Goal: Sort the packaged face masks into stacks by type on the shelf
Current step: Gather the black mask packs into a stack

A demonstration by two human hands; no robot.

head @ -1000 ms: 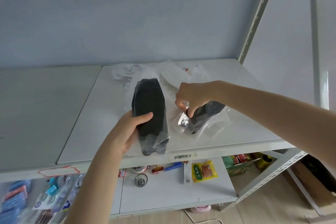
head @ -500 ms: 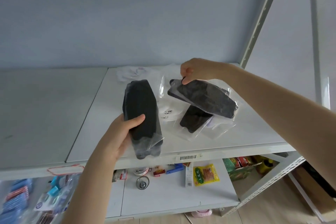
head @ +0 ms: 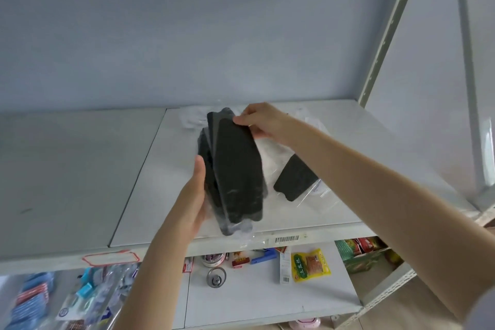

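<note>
My left hand grips a stack of black face masks in clear wrappers, held just above the white shelf. My right hand pinches the top end of the uppermost black mask, which lies against that stack. One more black packaged mask lies on the shelf to the right, partly under my right forearm. White masks in clear wrappers lie behind it, and another crumpled clear wrapper sits at the back.
A white metal upright rises at the shelf's back right. The lower shelf holds a yellow snack packet, a blue item, a round metal lid and small packets. Blue packaged goods sit at lower left.
My right hand lifted a black mask off the shelf pile and carried it left onto the stack in my left hand. The view tilted upward.
</note>
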